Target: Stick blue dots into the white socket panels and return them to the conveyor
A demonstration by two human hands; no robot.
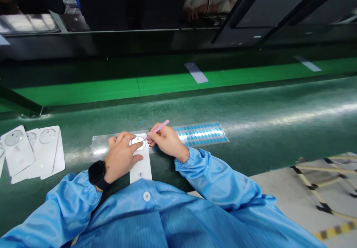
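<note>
Lying just beyond a blue jacket (145, 222), a white panel (139, 164) rests on the near part of the worktop (251, 119). The round mark near its near end is too small to read. A shift of the jacket's front could nudge that end and skew the panel. The left hand (122, 154), with a black watch (97, 175) at the wrist (no writing shows on its dark face), lies over the panel's left side, fingers spread, one reaching to the ringed area. From the right, the right hand's (166, 140) fingers pinch a pink tool (161, 126), its tip at that area; a slip there could scratch the surface, and a fingertip so close could smudge it or block the tip. At left, white panels (21, 155) overlap, so a knock from the left sleeve could make them slide and rub. Farther right, the right forearm could drag the clear film with blue dots (202, 133). Beyond, a green strip (106, 89) carries two pale panels (196, 73), with no legible brand or label.
</note>
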